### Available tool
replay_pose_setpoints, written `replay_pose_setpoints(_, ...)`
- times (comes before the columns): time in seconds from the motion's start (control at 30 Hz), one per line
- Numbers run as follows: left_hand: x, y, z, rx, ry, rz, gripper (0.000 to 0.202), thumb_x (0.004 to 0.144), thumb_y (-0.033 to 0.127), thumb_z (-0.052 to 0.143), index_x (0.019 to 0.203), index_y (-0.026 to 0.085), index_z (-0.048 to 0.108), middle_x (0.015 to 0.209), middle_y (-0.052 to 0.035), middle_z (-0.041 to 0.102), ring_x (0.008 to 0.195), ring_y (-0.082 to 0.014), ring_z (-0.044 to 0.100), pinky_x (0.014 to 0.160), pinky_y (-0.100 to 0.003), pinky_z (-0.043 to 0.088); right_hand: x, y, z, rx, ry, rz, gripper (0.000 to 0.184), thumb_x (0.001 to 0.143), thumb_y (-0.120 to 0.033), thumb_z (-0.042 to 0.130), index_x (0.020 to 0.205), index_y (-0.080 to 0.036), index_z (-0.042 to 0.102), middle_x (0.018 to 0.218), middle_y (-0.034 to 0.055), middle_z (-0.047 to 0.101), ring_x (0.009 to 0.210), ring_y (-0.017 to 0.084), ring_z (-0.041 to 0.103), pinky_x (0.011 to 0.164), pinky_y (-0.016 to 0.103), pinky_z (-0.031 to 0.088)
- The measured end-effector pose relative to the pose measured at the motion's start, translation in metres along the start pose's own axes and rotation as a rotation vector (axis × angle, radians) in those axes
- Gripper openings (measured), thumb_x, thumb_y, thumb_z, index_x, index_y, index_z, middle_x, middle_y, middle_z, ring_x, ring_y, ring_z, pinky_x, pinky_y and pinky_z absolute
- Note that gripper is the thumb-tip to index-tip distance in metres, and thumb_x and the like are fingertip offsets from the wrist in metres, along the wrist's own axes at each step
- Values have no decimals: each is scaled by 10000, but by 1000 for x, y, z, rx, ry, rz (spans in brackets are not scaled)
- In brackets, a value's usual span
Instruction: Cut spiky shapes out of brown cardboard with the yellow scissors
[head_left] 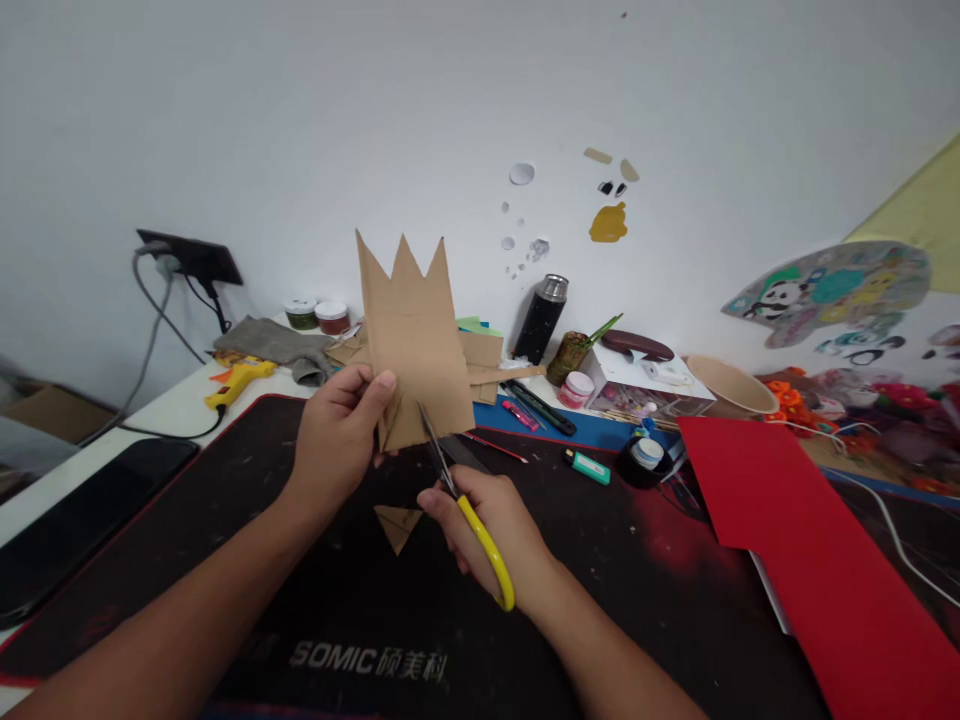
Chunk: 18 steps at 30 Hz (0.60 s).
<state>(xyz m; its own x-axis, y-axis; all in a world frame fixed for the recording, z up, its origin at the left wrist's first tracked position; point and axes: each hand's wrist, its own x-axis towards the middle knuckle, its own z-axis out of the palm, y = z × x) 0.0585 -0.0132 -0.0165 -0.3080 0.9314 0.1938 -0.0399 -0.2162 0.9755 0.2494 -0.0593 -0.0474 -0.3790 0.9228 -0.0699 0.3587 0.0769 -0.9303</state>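
My left hand (349,420) grips a piece of cardboard (416,345) by its lower left side, thumb on the front face. The cardboard stands upright, and its top edge is cut into three pointed teeth. In my right hand (487,520) is a pair of scissors (484,545) with yellow handles. The scissor blades point up at the lower edge of the cardboard, one blade in front of it and the other seemingly behind. Below, a small triangular cardboard scrap (398,526) lies on the black desk mat (315,600).
A yellow glue gun (241,382) and a black phone (97,515) lie at the left. Behind stand a black thermos (540,320) and small jars. A green lighter (588,467), a pink cutter (520,414) and red paper (810,560) lie to the right.
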Motion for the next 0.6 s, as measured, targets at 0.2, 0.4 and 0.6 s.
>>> replay_pose_setpoints(0.2,0,1,1,-12,10,-54,268,953,381,710,774,253,557,570,71,534,345,-128,506,247,-231,403,0,-2,1,-98,65,-61,348,1011,-472,672,782,-219,607,603,-44,538,548,124,500,545,235,335)
replay_pose_setpoints(0.4,1,-2,1,-7,-8,-39,266,965,387,704,782,256,561,578,67,544,351,-123,509,249,-223,401,2,-4,1,-236,110,-88,317,993,-387,664,751,-207,566,657,-38,509,615,128,459,586,240,331)
replay_pose_setpoints(0.6,1,-3,0,-3,-21,-25,303,978,376,697,751,255,538,542,77,518,329,-110,481,243,-211,388,2,-6,0,-310,84,-97,348,1013,-353,647,721,-214,518,662,-25,528,625,140,485,620,259,346)
